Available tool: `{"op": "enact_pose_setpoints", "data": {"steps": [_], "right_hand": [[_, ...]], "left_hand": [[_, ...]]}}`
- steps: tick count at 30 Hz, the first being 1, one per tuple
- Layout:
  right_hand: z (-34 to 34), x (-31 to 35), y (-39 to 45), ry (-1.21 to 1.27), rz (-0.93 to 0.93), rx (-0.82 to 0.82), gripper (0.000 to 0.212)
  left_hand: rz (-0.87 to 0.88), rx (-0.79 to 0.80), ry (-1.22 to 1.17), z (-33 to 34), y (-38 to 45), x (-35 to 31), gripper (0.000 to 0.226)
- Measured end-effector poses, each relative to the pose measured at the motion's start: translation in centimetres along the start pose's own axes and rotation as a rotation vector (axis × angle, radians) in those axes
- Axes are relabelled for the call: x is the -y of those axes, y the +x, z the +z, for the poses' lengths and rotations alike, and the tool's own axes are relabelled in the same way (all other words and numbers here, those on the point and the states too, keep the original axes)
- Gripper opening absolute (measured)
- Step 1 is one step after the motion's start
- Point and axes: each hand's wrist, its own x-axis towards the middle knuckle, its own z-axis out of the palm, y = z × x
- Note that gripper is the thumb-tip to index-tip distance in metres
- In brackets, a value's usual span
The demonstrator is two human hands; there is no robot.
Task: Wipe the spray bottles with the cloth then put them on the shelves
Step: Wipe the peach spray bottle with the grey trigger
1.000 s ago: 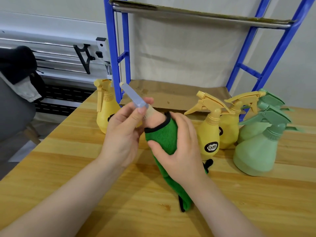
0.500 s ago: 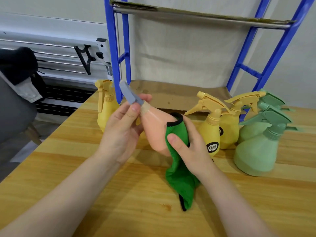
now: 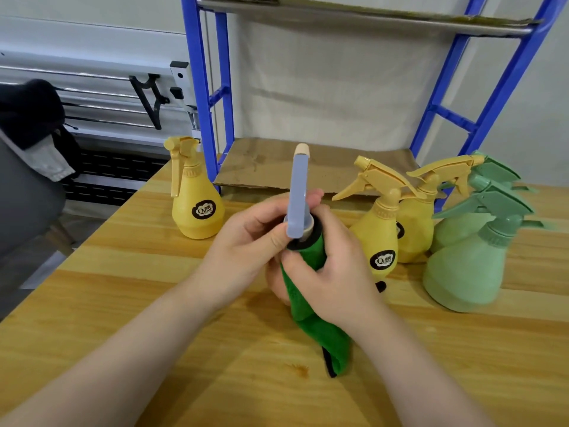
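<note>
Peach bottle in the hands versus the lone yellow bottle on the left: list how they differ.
The peach bottle has a blue-grey trigger head; the yellow bottle is yellow throughout. The peach one is gripped by both hands, partly wrapped in green cloth; the yellow one stands untouched on the table. Both are pear-shaped sprayers.

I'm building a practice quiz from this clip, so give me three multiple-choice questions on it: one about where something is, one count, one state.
1. Where is the lone yellow plastic spray bottle?
A. on the wooden table, left of the blue shelf post
B. on the shelf
C. on the floor

2. How many green spray bottles stand at right?
A. one
B. two
C. four

3. The green cloth is:
A. folded on the table
B. hanging from the shelf
C. wrapped round the peach bottle under the right hand

A: it stands beside the post.
B: two overlap.
C: the hand grips it there.
</note>
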Motion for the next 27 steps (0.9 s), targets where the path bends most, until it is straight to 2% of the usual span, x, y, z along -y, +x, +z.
{"op": "enact_pose_setpoints", "data": {"steps": [3, 5, 11, 14, 19, 27], "right_hand": [[0.1, 0.1, 0.1, -0.037, 0.019, -0.12, 0.032], [-0.1, -0.1, 0.2, -0.095, 0.026, -0.178, 0.025], [0.7, -0.9, -0.1, -0.259, 0.01, -0.176, 0.022], [1.0, -0.9, -0.2, -0.303, -0.015, -0.207, 0.02], [1.6, -1.1, -0.2, -0.353, -0.055, -0.247, 0.031], [2.0, -1.4, -0.1, -0.342, 0.01, -0.228, 0.057]], "left_hand": [[0.034, -0.094, 0.098, 0.0, 0.0, 0.3, 0.038], [0.028, -0.089, 0.137, 0.2, -0.2, 0.6, 0.04], [0.078, -0.149, 0.25, 1.9, -1.0, 1.1, 0.042], [0.096, -0.21, 0.261, 2.0, -1.0, 1.1, 0.033], [0.126, -0.273, 0.225, 2.2, -1.0, 0.9, 0.022], [0.044, -0.349, 0.127, 1.4, -0.6, 0.9, 0.02]]}}
